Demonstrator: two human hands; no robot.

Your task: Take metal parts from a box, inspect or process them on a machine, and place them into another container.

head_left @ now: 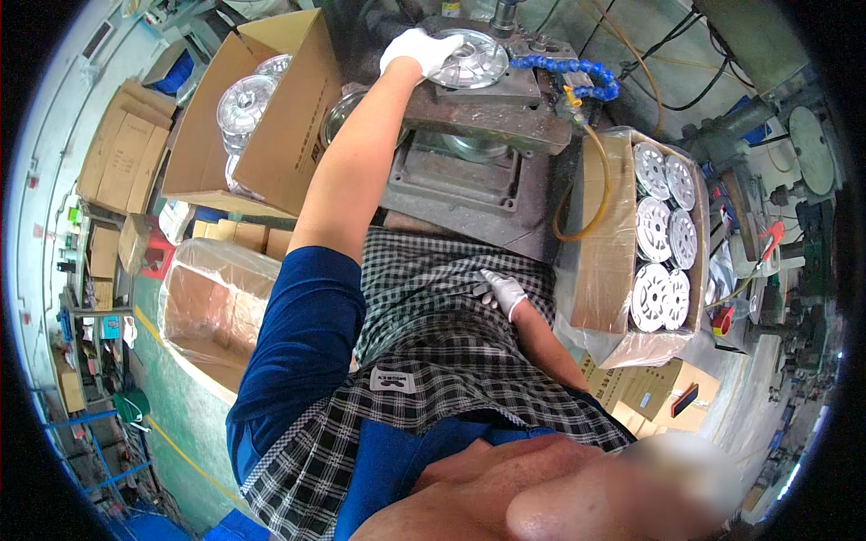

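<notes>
My left hand (418, 51), in a white glove, reaches far forward and grips the near-left rim of a shiny round metal disc (480, 61). Its thumb lies over the disc's face; the other fingers are partly hidden. The disc has a raised hub and sits on the metal block (519, 87) of a machine. My right hand (503, 293), also gloved in white, rests against the checked apron (433, 293) over my lap. Its fingers are stretched out, holding nothing that I can see.
An open cardboard box (289, 126) at left holds several metal discs (244, 106). At right, a plastic-lined box (603, 261) contains stacked discs (653, 225). A blue jointed hose (564, 63) and a yellow tube (600, 180) flank the machine. Another lined box (216, 302) stands lower left.
</notes>
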